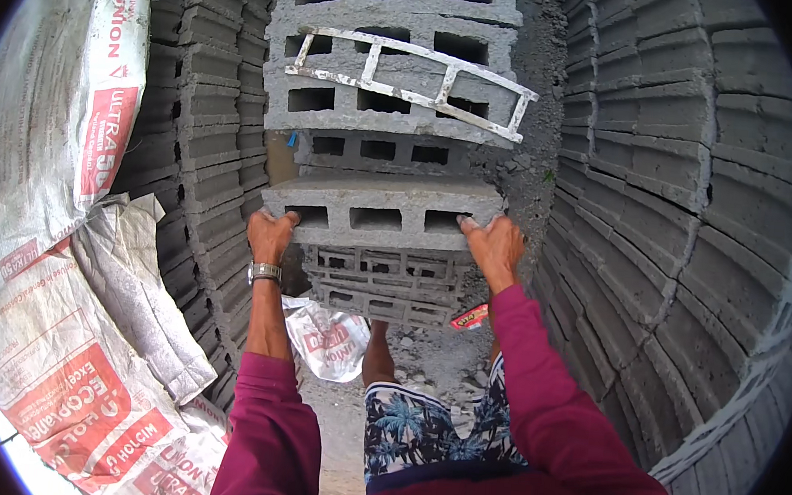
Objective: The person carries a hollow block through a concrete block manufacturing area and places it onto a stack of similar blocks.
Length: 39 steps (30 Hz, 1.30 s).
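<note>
A grey concrete hollow block (391, 196) with three rectangular holes is held level between my two hands. My left hand (272, 236) grips its left end, the thumb hooked at the left hole; a metal watch is on that wrist. At the other end my right hand (494, 248) is closed the same way, its thumb at the right hole. Beneath and nearer to me are more hollow blocks (384, 284) in a low stack. Just beyond the held block, a taller stack of hollow blocks (389, 98) rises. Whether the held block rests on anything is hidden.
A white ladder-shaped frame (410, 74) lies across the far stack. Block walls (214, 140) (644, 174) line both sides. Paper cement sacks (81, 353) cover the left side. A crumpled sack (328, 340) and a red wrapper (470, 317) lie on the gravelly ground near my legs.
</note>
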{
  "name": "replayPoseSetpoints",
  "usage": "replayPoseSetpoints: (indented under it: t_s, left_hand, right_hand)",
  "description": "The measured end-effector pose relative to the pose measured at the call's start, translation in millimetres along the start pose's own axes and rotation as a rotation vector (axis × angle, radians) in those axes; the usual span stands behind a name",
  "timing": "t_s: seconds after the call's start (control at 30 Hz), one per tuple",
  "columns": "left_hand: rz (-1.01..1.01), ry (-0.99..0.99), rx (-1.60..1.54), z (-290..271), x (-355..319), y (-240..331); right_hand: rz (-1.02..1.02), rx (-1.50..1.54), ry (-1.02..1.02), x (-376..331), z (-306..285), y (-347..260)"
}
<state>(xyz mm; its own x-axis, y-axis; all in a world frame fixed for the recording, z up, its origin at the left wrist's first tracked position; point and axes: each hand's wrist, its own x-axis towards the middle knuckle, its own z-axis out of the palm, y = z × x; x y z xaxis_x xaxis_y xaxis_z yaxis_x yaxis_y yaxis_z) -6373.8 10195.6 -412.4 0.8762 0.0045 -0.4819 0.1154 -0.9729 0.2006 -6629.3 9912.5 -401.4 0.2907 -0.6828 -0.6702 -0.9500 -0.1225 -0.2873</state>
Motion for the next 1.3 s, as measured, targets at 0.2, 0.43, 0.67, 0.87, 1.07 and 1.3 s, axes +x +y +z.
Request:
replayPoseSetpoints:
  t_s: [0.2,0.43,0.67,0.87,1.07,1.3]
  left_hand:
    - [0.212,0.012,-0.074,-17.9,-17.3,-15.6]
    - [0.235,0.136,-0.464,-14.1,-125.1,48.8]
    - [0.634,-0.078,-0.482,37.8,-200.3,148.9]
    - [0.618,0.068,-0.446,43.1,-162.6,157.2]
    - [0.839,0.453,-0.116,45.3,-80.0,224.7]
    - [0.655,0.242,0.044,74.4,-29.2,252.5]
  right_hand:
    - [-0.293,-0.004,0.139,-14.2,-51.3,-18.6]
    - [-0.806,-0.201,0.432,70.0,-61.6,-97.8]
    - [-0.816,-0.008,0.28,102.4,-66.6,-101.5]
    - [-0.673,0.356,0.121,45.9,-150.8,-91.2]
    - [-0.534,0.702,0.207,60.1,-176.5,-121.4]
    - [-0.808,1.091,-0.11,20.4,-159.7,-219.6]
